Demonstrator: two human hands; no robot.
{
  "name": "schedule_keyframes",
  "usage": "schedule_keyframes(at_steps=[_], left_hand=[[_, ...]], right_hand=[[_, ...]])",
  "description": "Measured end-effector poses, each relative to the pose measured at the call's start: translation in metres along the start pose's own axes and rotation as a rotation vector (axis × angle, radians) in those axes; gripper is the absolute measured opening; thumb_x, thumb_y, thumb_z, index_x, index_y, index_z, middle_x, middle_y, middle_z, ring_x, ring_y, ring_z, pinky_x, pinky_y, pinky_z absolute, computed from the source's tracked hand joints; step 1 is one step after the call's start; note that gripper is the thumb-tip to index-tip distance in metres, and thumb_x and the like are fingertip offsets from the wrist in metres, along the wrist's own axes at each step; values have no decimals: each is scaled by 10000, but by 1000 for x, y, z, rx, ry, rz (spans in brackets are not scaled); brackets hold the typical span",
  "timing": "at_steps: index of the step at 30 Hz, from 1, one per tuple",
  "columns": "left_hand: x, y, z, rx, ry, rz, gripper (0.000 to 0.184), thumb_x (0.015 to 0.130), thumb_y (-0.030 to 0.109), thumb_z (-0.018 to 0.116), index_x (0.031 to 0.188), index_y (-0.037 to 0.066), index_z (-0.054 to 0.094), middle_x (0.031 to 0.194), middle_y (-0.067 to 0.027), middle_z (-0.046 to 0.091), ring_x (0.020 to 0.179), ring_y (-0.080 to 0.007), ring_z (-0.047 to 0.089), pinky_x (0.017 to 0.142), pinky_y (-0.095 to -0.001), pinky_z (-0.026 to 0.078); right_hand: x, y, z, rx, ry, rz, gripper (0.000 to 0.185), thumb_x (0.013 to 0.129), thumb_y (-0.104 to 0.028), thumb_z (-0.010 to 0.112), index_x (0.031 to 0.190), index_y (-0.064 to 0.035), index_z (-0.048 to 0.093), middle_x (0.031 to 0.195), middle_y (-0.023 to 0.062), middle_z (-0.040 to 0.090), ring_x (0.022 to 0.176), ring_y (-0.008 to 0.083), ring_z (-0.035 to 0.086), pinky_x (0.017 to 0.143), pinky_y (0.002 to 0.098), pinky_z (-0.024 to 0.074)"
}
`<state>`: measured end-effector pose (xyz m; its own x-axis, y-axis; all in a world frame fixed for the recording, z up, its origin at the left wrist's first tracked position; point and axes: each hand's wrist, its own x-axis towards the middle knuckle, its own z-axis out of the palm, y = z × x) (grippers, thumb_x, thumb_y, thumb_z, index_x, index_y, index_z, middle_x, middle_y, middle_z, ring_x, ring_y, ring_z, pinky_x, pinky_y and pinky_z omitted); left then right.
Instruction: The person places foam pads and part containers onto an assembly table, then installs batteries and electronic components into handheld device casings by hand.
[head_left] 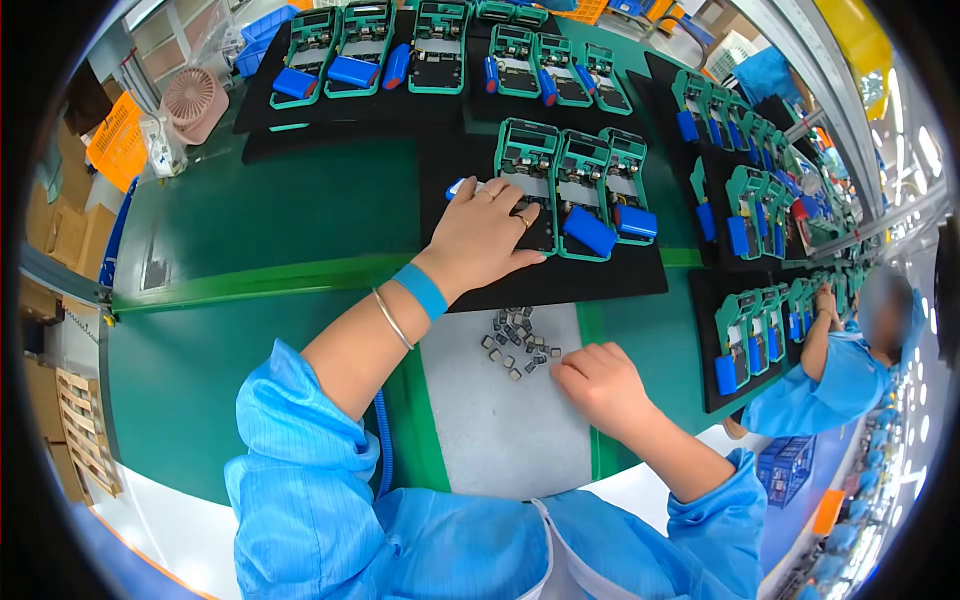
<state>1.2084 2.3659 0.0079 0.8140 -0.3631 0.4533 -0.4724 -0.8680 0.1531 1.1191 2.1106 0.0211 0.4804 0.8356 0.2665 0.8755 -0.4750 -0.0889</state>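
Observation:
My left hand [482, 238] lies over the lower left part of an opened green device housing [526, 150] on a black mat. Its fingers and thumb are spread, and the fingertips reach a blue cylindrical battery pack [454, 189] at the housing's left side. The hand covers part of the housing and the pack. My right hand [604, 388] is closed above the grey strip [510, 440], right beside a loose pile of small metallic square parts [515, 340]. Its curled fingers hide whatever they may hold. A blue wristband [420, 291] circles my left wrist.
Two more housings [582, 165] with blue packs [590, 231] lie to the right on the mat [600, 285]. More rows of housings lie behind and to the right. A co-worker's hand [826, 303] is at the right rows. A pink fan [194, 103] stands back left.

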Motion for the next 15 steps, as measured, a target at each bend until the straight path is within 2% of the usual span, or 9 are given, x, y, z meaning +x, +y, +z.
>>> schedule_keyframes(at_steps=[2, 4, 5, 7, 9, 11, 13, 15], left_hand=[[-1, 1, -2, 24, -7, 7, 551, 821, 483, 692, 1216, 99, 657, 1166, -94, 565, 1198, -288, 493, 1059, -507, 376], [-3, 0, -5, 39, -19, 8, 553, 819, 485, 693, 1213, 98, 659, 1158, -90, 566, 1184, -285, 499, 1055, -494, 382], [-4, -1, -7, 51, -37, 9, 555, 817, 487, 694, 1210, 97, 660, 1150, -87, 566, 1171, -282, 504, 1051, -481, 388], [-11, -4, -12, 76, -5, 23, 549, 815, 487, 696, 1199, 95, 668, 1139, -84, 566, 1152, -280, 510, 1033, -454, 403], [-18, -7, -17, 8, -3, 28, 560, 825, 495, 682, 1197, 76, 668, 1138, -107, 585, 1176, -284, 499, 1036, -454, 391], [-25, -5, -18, 1, 54, 11, 556, 787, 483, 715, 1159, 71, 693, 1116, -97, 571, 1122, -280, 507, 997, -417, 419], [-27, -6, -16, -17, 119, 3, 563, 734, 448, 760, 1144, 66, 706, 1099, -91, 558, 1065, -280, 512, 948, -384, 451], [-29, -8, -13, -69, 160, -2, 564, 718, 428, 775, 1143, 63, 706, 1098, -90, 558, 1064, -279, 513, 947, -384, 452]], right_hand=[[5, -5, -5, -84, -20, -38, 96, 686, -107, 633, 776, -71, 637, 788, 40, 605, 749, 207, 608, 673, 338, 470], [10, -10, -12, -202, -235, -43, 106, 667, -88, 621, 770, -63, 617, 755, 44, 606, 711, 205, 608, 652, 325, 454], [13, -12, -13, -205, -229, -49, 106, 667, -88, 621, 770, -63, 617, 755, 44, 606, 711, 205, 608, 652, 325, 454], [17, -14, -14, -238, -234, -79, 70, 641, -103, 627, 681, -91, 571, 651, 43, 577, 660, 200, 606, 636, 315, 444], [21, -15, -16, -240, -271, -77, 65, 650, -100, 626, 680, -90, 569, 654, 45, 582, 655, 208, 606, 637, 328, 453], [24, -8, -17, -242, -312, -74, 61, 660, -96, 625, 679, -89, 567, 658, 48, 587, 649, 217, 606, 639, 342, 461], [35, 14, -23, -47, -339, -86, 75, 714, -81, 622, 682, -86, 554, 663, 58, 583, 657, 261, 617, 621, 389, 474], [67, 28, -45, 37, -189, -35, 56, 761, -73, 664, 741, -78, 612, 685, 65, 583, 694, 277, 629, 653, 401, 502]])
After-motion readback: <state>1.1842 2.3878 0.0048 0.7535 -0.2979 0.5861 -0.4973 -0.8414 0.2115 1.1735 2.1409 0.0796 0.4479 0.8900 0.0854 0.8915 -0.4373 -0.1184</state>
